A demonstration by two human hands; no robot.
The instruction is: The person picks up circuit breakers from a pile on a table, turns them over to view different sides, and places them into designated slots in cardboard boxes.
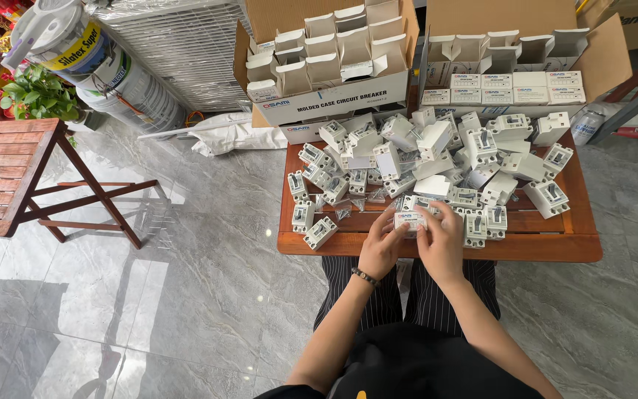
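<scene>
Hands meet at the near edge of the wooden worktop (437, 247), low in the middle of the frame; the left hand (382, 247), a bracelet on its wrist, and the right hand (441, 244) both curl their fingers around one small white carton (410, 220), gripping it from either side; neither hand is spread flat. The carton is a little rectangular box, pale with a printed label on its upper face, held just above the worktop's front lip; whether its flap is tucked in cannot be told. By the look of it the step in hand is boxing or closing a single unit; that calls for a steady pinch and fine fingertip work at the flap. Behind it lies a heap of white circuit breakers (437, 166); further up the frame stand two cardboard boxes (334, 66) filled with similar cartons.
</scene>
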